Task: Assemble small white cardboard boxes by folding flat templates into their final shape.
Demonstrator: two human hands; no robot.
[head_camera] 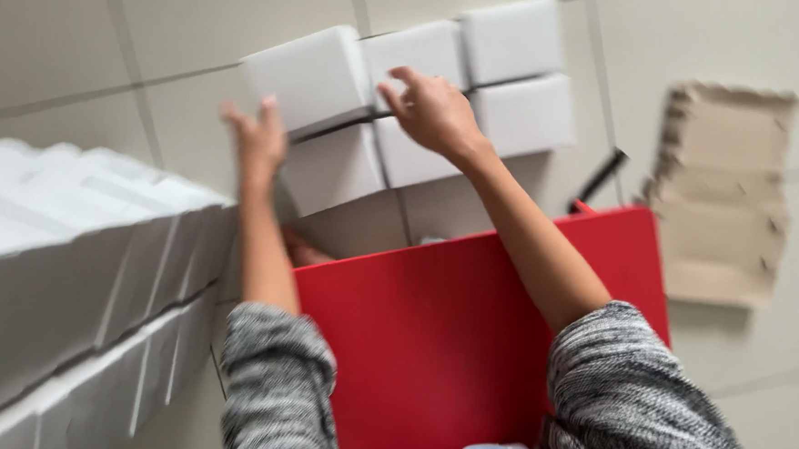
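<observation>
Six white boxes [430, 104] stacked three over three on tiled floor [63, 60], left hand [258, 141] and right hand [430, 109] spread wide against them, gripping nothing.

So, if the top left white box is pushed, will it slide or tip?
The top left white box probably slides easily: it looks light and smooth. It already sits crooked on the stack, so it may tip off. Both hands, left and right, touch it.

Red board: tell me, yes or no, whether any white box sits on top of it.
No. The red board lies bare under the arms; the white boxes are stacked on the floor beyond it.
</observation>
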